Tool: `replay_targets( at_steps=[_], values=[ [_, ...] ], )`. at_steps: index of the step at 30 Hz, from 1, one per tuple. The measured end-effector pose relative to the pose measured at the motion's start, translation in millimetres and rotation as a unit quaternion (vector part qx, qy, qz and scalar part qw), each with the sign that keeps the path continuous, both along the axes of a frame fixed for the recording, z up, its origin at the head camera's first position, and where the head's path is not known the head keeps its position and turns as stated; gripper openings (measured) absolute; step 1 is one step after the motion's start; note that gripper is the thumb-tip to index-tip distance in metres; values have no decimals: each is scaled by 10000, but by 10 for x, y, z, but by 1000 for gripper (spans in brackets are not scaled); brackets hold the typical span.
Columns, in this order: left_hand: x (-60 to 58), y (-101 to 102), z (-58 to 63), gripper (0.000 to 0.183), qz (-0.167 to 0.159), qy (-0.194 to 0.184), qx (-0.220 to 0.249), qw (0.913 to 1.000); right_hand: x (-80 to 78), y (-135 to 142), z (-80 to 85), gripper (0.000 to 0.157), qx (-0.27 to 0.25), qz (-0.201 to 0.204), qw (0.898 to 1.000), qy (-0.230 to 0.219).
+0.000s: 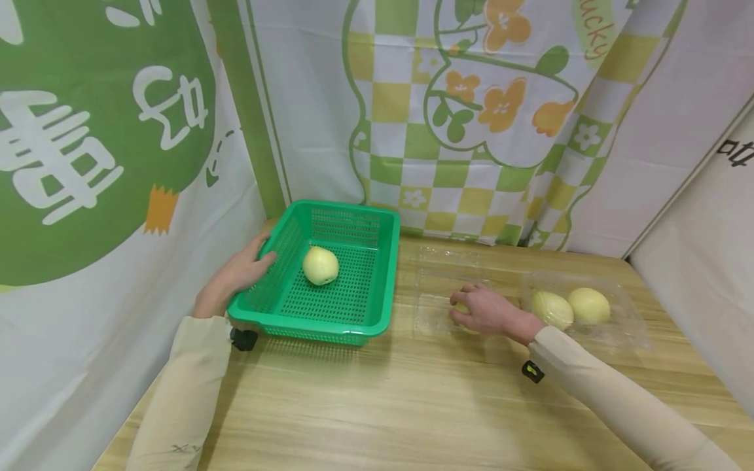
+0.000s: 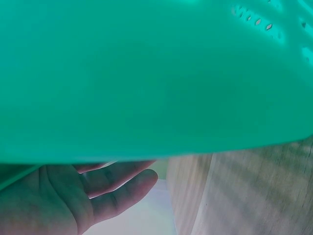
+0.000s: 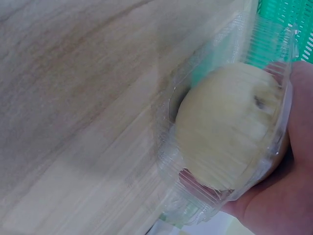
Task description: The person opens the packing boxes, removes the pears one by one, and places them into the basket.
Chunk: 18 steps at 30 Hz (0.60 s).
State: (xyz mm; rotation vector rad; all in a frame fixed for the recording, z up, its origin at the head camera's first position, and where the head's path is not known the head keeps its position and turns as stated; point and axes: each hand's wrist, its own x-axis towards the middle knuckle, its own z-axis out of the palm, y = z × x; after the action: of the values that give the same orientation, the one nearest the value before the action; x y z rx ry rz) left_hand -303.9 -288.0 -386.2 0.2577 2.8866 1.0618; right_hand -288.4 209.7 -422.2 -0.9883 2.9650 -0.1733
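My left hand rests at the left rim of a green plastic basket, thumb over the edge. In the left wrist view its fingers are fairly straight outside the basket wall. One pale yellow pear lies in the basket. My right hand grips another pear, fingers around it from above. This pear sits in a clear plastic clamshell box, which the right wrist view shows between it and the table; the hand covers most of it in the head view.
Right of my right wrist, two more pears lie in a second clear plastic box. All stands on a wood-grain table. A patterned curtain closes off the back, with printed cloth along the left.
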Motion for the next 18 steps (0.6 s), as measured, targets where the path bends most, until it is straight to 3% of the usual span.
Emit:
replay_targets(
  at_steps=[8, 18],
  values=[
    [-6, -3, -13, 63, -6, 35, 47, 10000, -19, 11, -6, 32, -217, 147, 9996, 126],
    [-4, -2, -6, 63, 21, -40, 111, 9999, -39, 22, 118, 33, -403, 154, 9990, 84]
  ],
)
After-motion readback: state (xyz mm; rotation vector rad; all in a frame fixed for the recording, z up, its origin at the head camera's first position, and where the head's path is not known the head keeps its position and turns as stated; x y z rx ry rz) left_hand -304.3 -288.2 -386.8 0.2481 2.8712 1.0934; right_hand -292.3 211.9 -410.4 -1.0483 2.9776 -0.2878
